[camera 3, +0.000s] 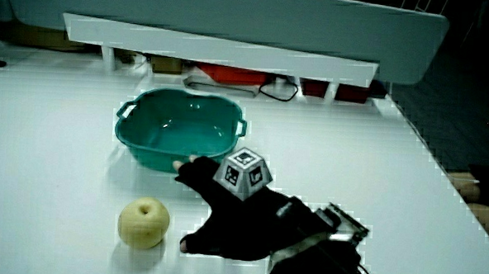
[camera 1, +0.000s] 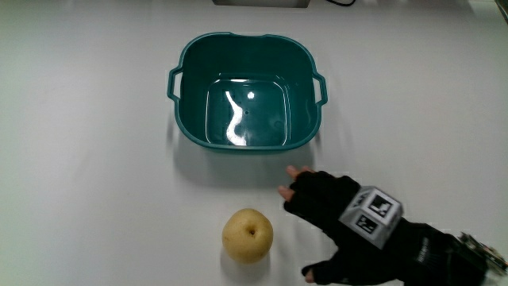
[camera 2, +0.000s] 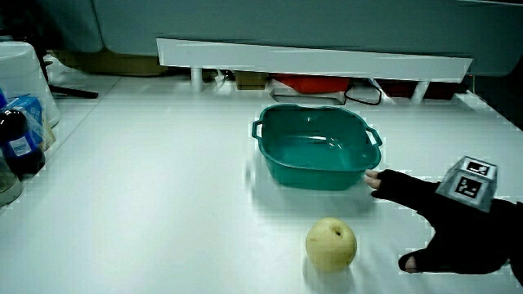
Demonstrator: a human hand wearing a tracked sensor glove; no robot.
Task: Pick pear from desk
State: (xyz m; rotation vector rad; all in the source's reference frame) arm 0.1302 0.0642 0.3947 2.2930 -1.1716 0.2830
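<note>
A yellow pear [camera 1: 247,235] rests on the white table, nearer to the person than the teal basin [camera 1: 189,127]; it shows in both side views [camera 2: 331,243] [camera 3: 144,222]. The gloved hand [camera 1: 337,230] lies low over the table beside the pear, with a gap between them. Its fingers are spread, thumb [camera 1: 316,272] and forefinger apart, and hold nothing. The patterned cube [camera 1: 371,214] sits on its back. In both side views the hand [camera 2: 449,227] [camera 3: 233,211] reaches between the pear and the basin's near wall [camera 2: 315,173] [camera 3: 148,158].
The basin is empty, with small handles at two ends. A low white partition [camera 2: 315,57] runs along the table's edge farthest from the person, with cables and boxes under it. In a side view a bottle [camera 2: 18,139] and a white container [camera 2: 24,77] stand at the table's edge.
</note>
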